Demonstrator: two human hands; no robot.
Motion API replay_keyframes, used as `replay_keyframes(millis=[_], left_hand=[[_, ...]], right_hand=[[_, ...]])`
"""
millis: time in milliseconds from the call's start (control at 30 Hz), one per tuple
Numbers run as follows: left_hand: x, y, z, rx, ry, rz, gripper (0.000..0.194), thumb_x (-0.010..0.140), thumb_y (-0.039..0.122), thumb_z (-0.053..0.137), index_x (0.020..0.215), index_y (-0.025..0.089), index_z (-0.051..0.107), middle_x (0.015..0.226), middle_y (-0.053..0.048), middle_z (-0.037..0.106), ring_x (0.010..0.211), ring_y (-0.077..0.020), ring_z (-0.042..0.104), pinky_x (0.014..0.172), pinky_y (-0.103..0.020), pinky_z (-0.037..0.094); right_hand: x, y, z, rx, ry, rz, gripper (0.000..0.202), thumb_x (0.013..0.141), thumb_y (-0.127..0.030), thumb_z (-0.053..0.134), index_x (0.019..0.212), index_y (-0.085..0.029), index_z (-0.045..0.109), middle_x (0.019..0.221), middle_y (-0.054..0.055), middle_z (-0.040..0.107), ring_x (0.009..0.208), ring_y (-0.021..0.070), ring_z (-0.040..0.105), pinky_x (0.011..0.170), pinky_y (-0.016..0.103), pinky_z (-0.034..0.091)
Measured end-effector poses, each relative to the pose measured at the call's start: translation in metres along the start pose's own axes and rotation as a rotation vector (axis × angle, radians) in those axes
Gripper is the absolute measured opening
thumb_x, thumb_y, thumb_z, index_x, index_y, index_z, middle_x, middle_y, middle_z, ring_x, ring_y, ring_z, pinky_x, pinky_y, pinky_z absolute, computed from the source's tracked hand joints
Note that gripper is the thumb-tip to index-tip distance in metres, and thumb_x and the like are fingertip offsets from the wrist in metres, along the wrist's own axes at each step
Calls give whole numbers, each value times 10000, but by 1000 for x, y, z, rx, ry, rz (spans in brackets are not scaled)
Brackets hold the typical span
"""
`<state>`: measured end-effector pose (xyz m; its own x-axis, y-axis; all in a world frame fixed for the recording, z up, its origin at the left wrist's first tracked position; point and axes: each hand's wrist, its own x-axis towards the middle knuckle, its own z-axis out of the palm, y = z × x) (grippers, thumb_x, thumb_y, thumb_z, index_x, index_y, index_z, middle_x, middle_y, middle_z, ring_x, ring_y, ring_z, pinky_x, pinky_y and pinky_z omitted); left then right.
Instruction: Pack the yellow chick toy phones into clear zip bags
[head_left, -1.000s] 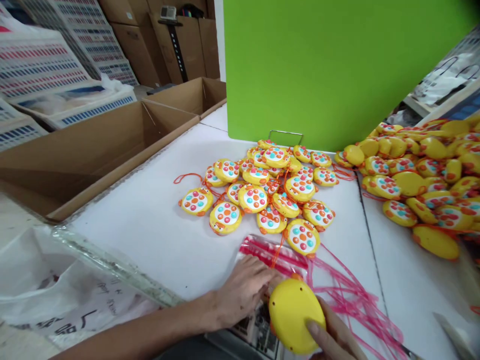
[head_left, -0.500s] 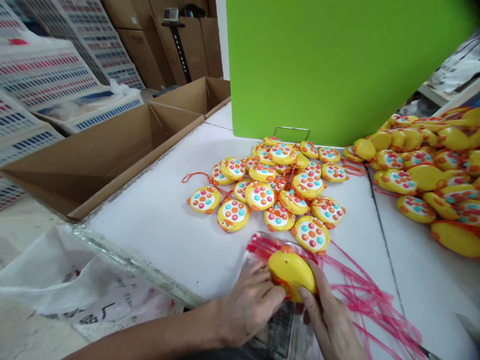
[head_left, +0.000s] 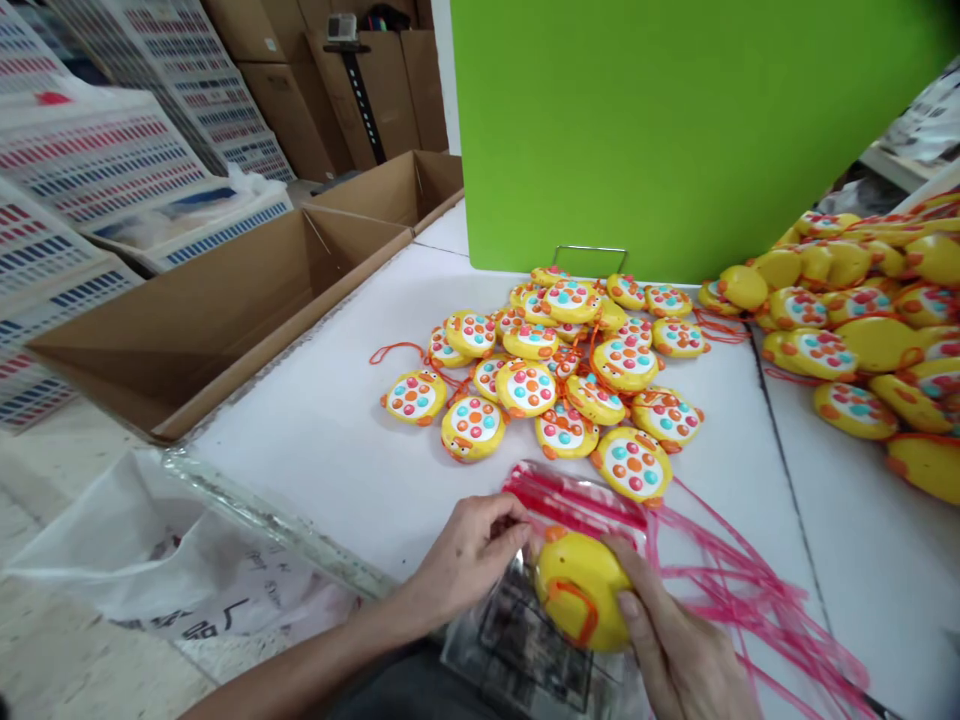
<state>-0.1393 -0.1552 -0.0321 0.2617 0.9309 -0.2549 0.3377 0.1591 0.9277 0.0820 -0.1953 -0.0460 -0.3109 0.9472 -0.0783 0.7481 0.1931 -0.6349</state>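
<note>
My right hand [head_left: 675, 630] grips a yellow duck-shaped toy [head_left: 581, 585], its plain back up and an orange cord loop lying across it. Under the toy lies a stack of clear plastic zip bags [head_left: 517, 640] with pink top strips. At the upper left edge of these bags, my left hand [head_left: 469, 560] is closed, thumb and fingertips pinching the bag's edge. Just beyond, a loose pile of the same toys [head_left: 525, 388] shows white bellies with coloured buttons.
A green board [head_left: 645, 130] stands behind the pile. More toys [head_left: 870, 340] are heaped at right. Pink plastic strips [head_left: 772, 590] lie tangled right of the bags. Open cardboard boxes [head_left: 225, 320] stand along the table's left edge, with plastic crates [head_left: 97, 150] beyond.
My left hand has left the toy and moved left to the bag's edge. My right hand has shifted the toy slightly lower, and more of its orange cord shows.
</note>
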Motion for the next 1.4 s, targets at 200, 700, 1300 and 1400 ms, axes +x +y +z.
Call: replay_keyframes(millis=[200, 700, 1300, 1400], left_hand=[[5, 0, 7, -77, -42, -34, 203, 857, 302, 463, 772, 138, 547, 731, -35, 618, 691, -153, 582, 595, -222, 424], [2, 11, 12, 145, -134, 78, 237, 874, 167, 395, 788, 142, 615, 731, -25, 643, 660, -141, 551, 593, -209, 386], [8, -14, 3, -357, -202, -67, 99, 847, 240, 492, 854, 146, 523, 860, -54, 666, 813, -169, 633, 735, -298, 483], [8, -15, 3, -366, -223, -48, 98, 854, 232, 486, 867, 144, 528, 879, -64, 666, 823, -171, 631, 729, -296, 479]], right_hand=[[19, -17, -1, -366, -205, -215, 381, 933, -301, 336, 681, -224, 611, 658, 38, 645, 567, 189, 636, 477, 253, 452], [50, -47, 16, -172, 200, -157, 171, 867, -174, 452, 769, -202, 589, 732, 26, 631, 678, 166, 589, 604, 268, 417], [-36, 87, -73, -460, 459, 495, 347, 746, -495, 479, 944, -247, 619, 908, 100, 645, 665, 246, 606, 578, 360, 452], [-8, 47, -55, -112, 336, 422, 303, 752, -493, 518, 882, -250, 643, 743, 42, 651, 575, 183, 579, 569, 302, 456]])
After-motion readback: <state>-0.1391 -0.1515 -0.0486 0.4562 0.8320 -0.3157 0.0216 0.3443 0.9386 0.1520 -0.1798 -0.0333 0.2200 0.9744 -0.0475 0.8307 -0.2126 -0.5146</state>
